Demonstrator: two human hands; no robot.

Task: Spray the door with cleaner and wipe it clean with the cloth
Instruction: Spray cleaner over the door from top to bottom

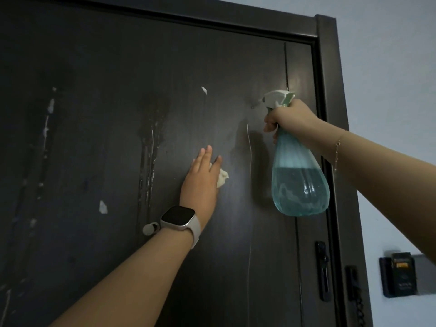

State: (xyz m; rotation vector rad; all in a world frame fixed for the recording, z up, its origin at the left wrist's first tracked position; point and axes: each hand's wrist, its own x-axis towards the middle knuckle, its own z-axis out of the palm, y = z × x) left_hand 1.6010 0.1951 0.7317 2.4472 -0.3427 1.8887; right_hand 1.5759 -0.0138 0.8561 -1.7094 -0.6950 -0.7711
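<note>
One spray bottle [298, 175] upright, nozzle pointing left at door [118, 90].

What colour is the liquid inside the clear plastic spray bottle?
Pale teal blue; the clear plastic spray bottle, held by the right hand, shows best in the head view.

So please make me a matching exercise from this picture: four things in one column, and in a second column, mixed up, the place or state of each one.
Things:
1. cloth
2. bottle
3. watch
4. door

Places or states:
A. on the left wrist
B. dark, with wet streaks running down
C. pressed on the door under the left hand
D. gripped at the neck by the right hand, partly filled with blue liquid

Pairs: 1-C, 2-D, 3-A, 4-B
</note>
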